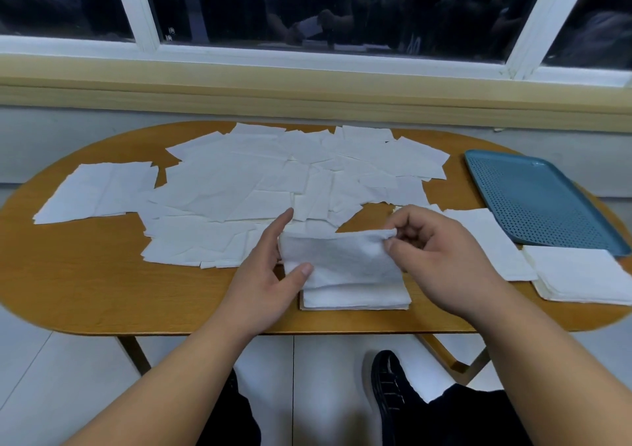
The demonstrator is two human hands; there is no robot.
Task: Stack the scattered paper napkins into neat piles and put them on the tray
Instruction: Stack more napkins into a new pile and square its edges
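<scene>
Under a dark window (307,7) stands an oval wooden table (102,281), and most of its middle is covered by scattered napkins (256,178), white sheets overlapping every which way from the left end almost to the right. Close to the near edge the person holds one napkin (342,257) up between both hands, stretched out sideways. The left hand (270,274) has its fingers nearly straight behind the sheet's left edge, with the thumb laid across the front, so the edge is pinched between them. The right hand (434,257) is curled, thumb and forefinger nipping the upper right corner while the other fingers fold loosely inward. Directly beneath the held napkin lies a squared pile (355,298), its edges lined up, resting on the table. Two more piles (581,274) sit to the right, just beside the near end of the blue perforated tray (533,199), which lies flat at the table's right end. Below the table edge a black shoe (386,384) shows on the pale floor.
</scene>
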